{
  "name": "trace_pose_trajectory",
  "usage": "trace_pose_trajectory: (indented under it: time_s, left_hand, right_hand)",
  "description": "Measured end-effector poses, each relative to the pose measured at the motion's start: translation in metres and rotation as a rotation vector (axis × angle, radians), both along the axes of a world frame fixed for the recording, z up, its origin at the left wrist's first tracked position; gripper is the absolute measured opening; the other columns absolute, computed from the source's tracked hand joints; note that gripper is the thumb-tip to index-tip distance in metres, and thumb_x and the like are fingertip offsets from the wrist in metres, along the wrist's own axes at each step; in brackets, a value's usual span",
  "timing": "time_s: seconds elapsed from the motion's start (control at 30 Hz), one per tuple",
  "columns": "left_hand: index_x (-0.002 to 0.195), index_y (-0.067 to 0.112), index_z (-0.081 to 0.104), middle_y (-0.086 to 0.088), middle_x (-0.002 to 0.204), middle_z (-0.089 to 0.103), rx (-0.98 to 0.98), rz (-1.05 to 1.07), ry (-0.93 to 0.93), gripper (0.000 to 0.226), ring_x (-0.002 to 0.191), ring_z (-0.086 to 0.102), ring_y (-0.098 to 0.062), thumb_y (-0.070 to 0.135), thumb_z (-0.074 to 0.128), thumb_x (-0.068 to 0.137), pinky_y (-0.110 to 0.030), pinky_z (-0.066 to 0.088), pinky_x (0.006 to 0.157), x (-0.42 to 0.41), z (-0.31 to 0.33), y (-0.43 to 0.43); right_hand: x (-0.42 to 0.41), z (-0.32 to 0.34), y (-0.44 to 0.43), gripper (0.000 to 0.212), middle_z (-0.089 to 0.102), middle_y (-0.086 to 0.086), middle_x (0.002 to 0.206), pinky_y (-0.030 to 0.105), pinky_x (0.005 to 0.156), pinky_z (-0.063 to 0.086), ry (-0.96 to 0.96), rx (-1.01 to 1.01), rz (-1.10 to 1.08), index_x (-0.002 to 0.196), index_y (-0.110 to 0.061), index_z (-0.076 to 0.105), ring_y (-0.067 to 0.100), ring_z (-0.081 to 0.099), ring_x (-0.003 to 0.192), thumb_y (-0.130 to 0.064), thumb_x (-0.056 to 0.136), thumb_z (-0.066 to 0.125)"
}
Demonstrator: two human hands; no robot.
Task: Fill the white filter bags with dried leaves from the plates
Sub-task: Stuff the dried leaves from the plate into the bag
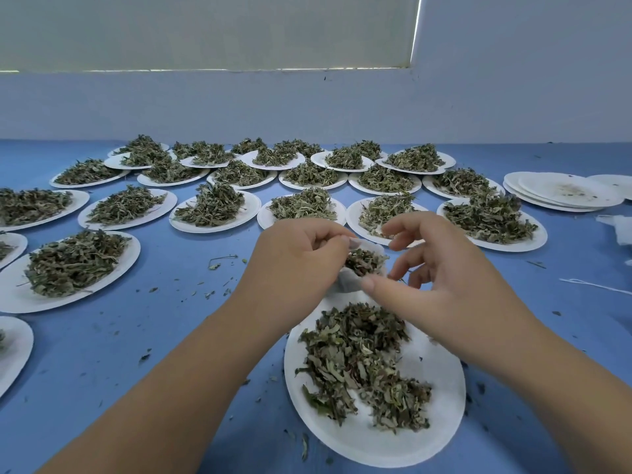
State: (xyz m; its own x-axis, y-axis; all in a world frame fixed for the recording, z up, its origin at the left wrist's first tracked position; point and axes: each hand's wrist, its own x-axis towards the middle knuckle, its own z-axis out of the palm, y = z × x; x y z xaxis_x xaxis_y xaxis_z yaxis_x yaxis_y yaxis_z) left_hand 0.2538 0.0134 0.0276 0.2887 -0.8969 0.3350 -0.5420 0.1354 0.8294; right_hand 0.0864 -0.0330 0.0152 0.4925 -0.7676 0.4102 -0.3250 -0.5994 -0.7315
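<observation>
White mesh bag (pixel 345 287), one, held above the far edge of the near plate (pixel 376 443). Left hand (pixel 301 258) pinches its far-left rim, fingers curled on the fabric. Right hand (pixel 441 271) hovers just right of the mouth, fingers loosely bent and spread, gripping nothing I can see. Its thumb tip lies at the bag's near rim; contact unclear. The mouth gapes, with dark leaves (pixel 362 261) inside; how full it is stays hidden by fabric and left hand.

The near plate carries one loose pile (pixel 359 357).

Loaded plates (pixel 251 205) beyond:
- two rows of six across the middle
- a far row of about eight or nine, overlapping, so count unsure
- one whole plate at left, with two more cut off by the left edge

Far right: an empty stack (pixel 581 200) of at least three, and another plate cut by the frame.

Right edge: white fabric (pixel 620 230), blurred, possibly spare bags. One white string (pixel 595 285) lies near it.

Blue table (pixel 171 336) is strewn with leaf crumbs.
</observation>
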Motion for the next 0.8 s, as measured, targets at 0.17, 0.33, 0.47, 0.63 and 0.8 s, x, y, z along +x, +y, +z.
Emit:
trace_pose_trajectory:
  time_s: [0.17, 0.33, 0.47, 0.63, 0.8]
  left_hand:
    - [0.078, 0.031, 0.075, 0.0, 0.051, 0.057, -0.016, -0.008, 0.017, 0.024, 0.052, 0.052, -0.017, 0.018, 0.058, 0.089, -0.017, 0.038, 0.047, -0.0005, 0.0025, 0.0023]
    - [0.079, 0.031, 0.075, 0.001, 0.055, 0.061, -0.037, -0.002, -0.013, 0.024, 0.063, 0.059, -0.028, 0.017, 0.058, 0.089, -0.034, 0.048, 0.054, -0.0028, 0.002, 0.0026]
    - [0.08, 0.031, 0.076, -0.004, 0.06, 0.063, -0.042, -0.006, -0.022, 0.025, 0.064, 0.06, -0.031, 0.016, 0.058, 0.089, -0.045, 0.052, 0.061, -0.0047, 0.0016, 0.0029]
    - [0.08, 0.026, 0.075, 0.009, 0.044, 0.052, -0.025, -0.021, -0.014, 0.024, 0.044, 0.055, -0.015, 0.014, 0.057, 0.091, -0.031, 0.047, 0.048, -0.0025, -0.0009, 0.0021]
    - [0.08, 0.02, 0.074, 0.002, 0.043, 0.044, -0.01, -0.082, 0.024, 0.025, 0.037, 0.052, 0.002, 0.009, 0.056, 0.093, -0.012, 0.037, 0.04, -0.0044, -0.0007, 0.0052]
  right_hand:
    - [0.0023, -0.0015, -0.0012, 0.042, 0.054, -0.018, 0.096, 0.016, 0.069, 0.048, 0.072, -0.038, -0.019, 0.104, -0.044, 0.051, 0.003, 0.059, 0.075, -0.036, 0.071, 0.075]
    - [0.0008, -0.0006, -0.0016, 0.025, 0.061, -0.017, 0.081, 0.014, 0.068, 0.047, 0.002, -0.109, -0.055, 0.095, -0.038, 0.061, 0.003, 0.059, 0.075, -0.03, 0.074, 0.072]
    - [-0.0005, -0.0011, -0.0018, 0.024, 0.063, -0.014, 0.077, 0.011, 0.067, 0.046, -0.01, -0.139, -0.06, 0.087, -0.034, 0.066, 0.003, 0.06, 0.075, -0.016, 0.076, 0.078]
    - [-0.0006, 0.0008, 0.0012, 0.019, 0.065, -0.013, 0.074, 0.014, 0.065, 0.048, -0.017, -0.231, -0.047, 0.079, -0.028, 0.07, 0.004, 0.061, 0.074, -0.01, 0.077, 0.077]
    - [-0.0002, 0.0004, 0.0024, 0.015, 0.06, -0.011, 0.076, 0.012, 0.064, 0.042, 0.06, -0.409, -0.049, 0.08, -0.026, 0.073, 0.002, 0.054, 0.07, -0.011, 0.078, 0.077]
